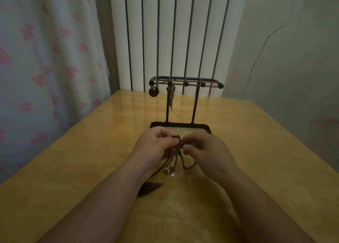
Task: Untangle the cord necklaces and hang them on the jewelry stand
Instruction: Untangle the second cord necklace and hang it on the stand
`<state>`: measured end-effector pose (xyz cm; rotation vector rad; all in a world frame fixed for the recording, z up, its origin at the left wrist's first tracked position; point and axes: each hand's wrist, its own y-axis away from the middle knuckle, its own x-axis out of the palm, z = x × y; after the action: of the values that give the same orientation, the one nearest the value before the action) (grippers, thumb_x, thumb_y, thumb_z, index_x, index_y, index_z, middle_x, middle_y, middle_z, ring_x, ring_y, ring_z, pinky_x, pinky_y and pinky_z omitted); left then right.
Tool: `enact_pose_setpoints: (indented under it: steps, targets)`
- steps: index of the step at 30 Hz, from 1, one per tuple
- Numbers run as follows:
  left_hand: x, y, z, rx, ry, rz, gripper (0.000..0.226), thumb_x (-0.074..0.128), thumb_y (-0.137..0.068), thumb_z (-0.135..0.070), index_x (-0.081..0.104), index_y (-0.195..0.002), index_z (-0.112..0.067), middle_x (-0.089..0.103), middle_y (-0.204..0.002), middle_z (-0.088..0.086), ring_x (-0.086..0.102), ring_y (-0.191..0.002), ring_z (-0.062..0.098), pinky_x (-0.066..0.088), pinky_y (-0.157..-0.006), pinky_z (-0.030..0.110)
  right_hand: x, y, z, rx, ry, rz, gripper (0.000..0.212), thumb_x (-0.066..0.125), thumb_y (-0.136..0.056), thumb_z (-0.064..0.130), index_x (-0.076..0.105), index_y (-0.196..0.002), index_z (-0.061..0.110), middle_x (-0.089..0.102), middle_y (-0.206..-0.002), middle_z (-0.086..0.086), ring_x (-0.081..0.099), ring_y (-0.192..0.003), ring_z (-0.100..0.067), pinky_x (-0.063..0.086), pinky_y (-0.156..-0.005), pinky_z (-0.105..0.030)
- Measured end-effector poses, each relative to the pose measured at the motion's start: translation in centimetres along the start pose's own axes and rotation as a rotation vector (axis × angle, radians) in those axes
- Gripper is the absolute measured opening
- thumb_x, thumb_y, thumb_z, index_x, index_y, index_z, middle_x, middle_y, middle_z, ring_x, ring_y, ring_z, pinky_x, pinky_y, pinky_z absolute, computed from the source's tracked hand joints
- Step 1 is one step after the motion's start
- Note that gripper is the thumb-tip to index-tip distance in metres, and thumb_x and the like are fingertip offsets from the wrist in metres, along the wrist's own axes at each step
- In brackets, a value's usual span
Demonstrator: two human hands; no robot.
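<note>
Brown cord necklace [178, 147], black jewelry stand [185, 81], yellow-tan table [91, 160], white curtain [45, 59] with pink hearts

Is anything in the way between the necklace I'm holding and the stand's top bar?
Nothing visible does. The left hand and right hand hold the brown cord necklace before the jewelry stand; a round pendant hangs at its bar's left end.

No readable text, label or number anywhere.

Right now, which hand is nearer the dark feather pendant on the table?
Left. The left hand, gripping the cord necklace, sits just beyond the feather beside its forearm; the right hand is farther right.
</note>
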<state>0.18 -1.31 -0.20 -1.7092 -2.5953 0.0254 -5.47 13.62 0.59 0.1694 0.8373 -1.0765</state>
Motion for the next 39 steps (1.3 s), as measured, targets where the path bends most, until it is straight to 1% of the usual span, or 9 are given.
enact_pose_setpoints:
  steps: [3,8,12,17,21,24,28,33,39]
  targets:
    - [0.0,-0.1,-0.2,-0.017,0.058,-0.049,0.018,0.062,-0.089,-0.006,0.065,-0.1,-0.021,0.071,-0.088,0.008,0.065,-0.075,0.018,0.049,-0.066,0.032,-0.3,0.0,0.1,0.043,-0.061,-0.027,0.014,0.059,-0.094,0.024,0.071,-0.087,0.027,0.068,-0.082,0.011,0.06,-0.081,-0.002,0.049,-0.071,-0.025]
    - [-0.3,-0.2,-0.8,-0.061,0.385,-0.12,0.02,0.049,-0.095,0.0,0.06,-0.096,-0.016,0.066,-0.083,0.006,0.061,-0.07,0.017,0.05,-0.066,0.033,-1.0,-0.2,0.1,0.301,-0.616,-0.059,0.016,0.054,-0.097,0.015,0.069,-0.096,0.016,0.064,-0.066,0.001,0.046,-0.056,-0.01,0.034,-0.055,-0.028]
    - [-0.3,-0.1,-0.8,-0.036,0.311,-0.117,0.023,0.044,-0.095,0.001,0.06,-0.091,-0.015,0.061,-0.072,0.004,0.06,-0.067,0.017,0.048,-0.06,0.031,-1.5,-0.4,-0.1,0.437,-0.847,-0.044,0.022,0.044,-0.093,0.012,0.066,-0.09,0.007,0.042,-0.059,0.0,0.03,-0.05,-0.012,0.023,-0.049,-0.029]
    - [0.0,0.1,-0.5,-0.014,0.103,-0.115,0.023,0.05,-0.094,-0.002,0.067,-0.091,-0.016,0.067,-0.08,0.004,0.065,-0.078,0.019,0.048,-0.062,0.03,-1.6,-0.2,-0.4,0.299,-0.834,0.017,0.011,0.058,-0.093,0.02,0.059,-0.087,0.01,0.037,-0.063,0.001,0.03,-0.053,-0.012,0.025,-0.051,-0.028]
    - [0.0,-0.1,-0.3,-0.054,0.061,-0.093,0.022,0.054,-0.094,0.0,0.069,-0.095,-0.017,0.071,-0.096,0.008,0.067,-0.081,0.02,0.053,-0.073,0.033,-1.8,-0.2,0.1,0.157,-1.239,0.024,0.011,0.052,-0.093,0.019,0.055,-0.083,0.015,0.041,-0.063,0.001,0.031,-0.052,-0.01,0.025,-0.051,-0.025]
    - [-0.1,-0.2,-0.2,-0.054,0.049,-0.102,0.025,0.057,-0.093,0.001,0.063,-0.102,-0.021,0.071,-0.094,0.009,0.067,-0.075,0.018,0.051,-0.067,0.029,-2.0,-0.4,0.2,0.113,-1.405,-0.038,0.008,0.052,-0.092,0.022,0.054,-0.086,0.017,0.051,-0.069,0.001,0.034,-0.054,-0.009,0.028,-0.052,-0.024]
    - [-0.3,0.0,-0.5,-0.034,-0.014,-0.061,0.027,0.063,-0.09,-0.003,0.063,-0.109,-0.022,0.075,-0.091,0.003,0.072,-0.081,0.016,0.052,-0.069,0.028,-2.2,-0.5,-0.1,0.159,-1.285,-0.154,0.011,0.052,-0.096,0.022,0.057,-0.092,0.014,0.062,-0.077,0.001,0.037,-0.055,-0.01,0.031,-0.054,-0.025]
    - [0.0,0.7,-1.0,0.081,-0.191,-0.062,0.019,0.068,-0.089,-0.009,0.07,-0.094,-0.027,0.075,-0.089,-0.011,0.067,-0.086,0.001,0.041,-0.07,0.021,-1.9,-0.4,-0.1,0.244,-0.858,-0.26,0.014,0.054,-0.098,0.023,0.064,-0.094,0.014,0.06,-0.073,0.003,0.045,-0.053,-0.007,0.039,-0.053,-0.024]
    - [0.2,0.8,-1.1,0.155,-0.194,-0.055,0.023,0.067,-0.088,-0.005,0.069,-0.09,-0.028,0.074,-0.084,-0.013,0.067,-0.078,-0.005,0.042,-0.067,0.017,-1.8,-0.3,-0.2,0.209,-0.751,-0.288,0.012,0.061,-0.093,0.027,0.068,-0.092,0.017,0.068,-0.104,-0.015,0.064,-0.095,-0.034,0.054,-0.069,-0.034]
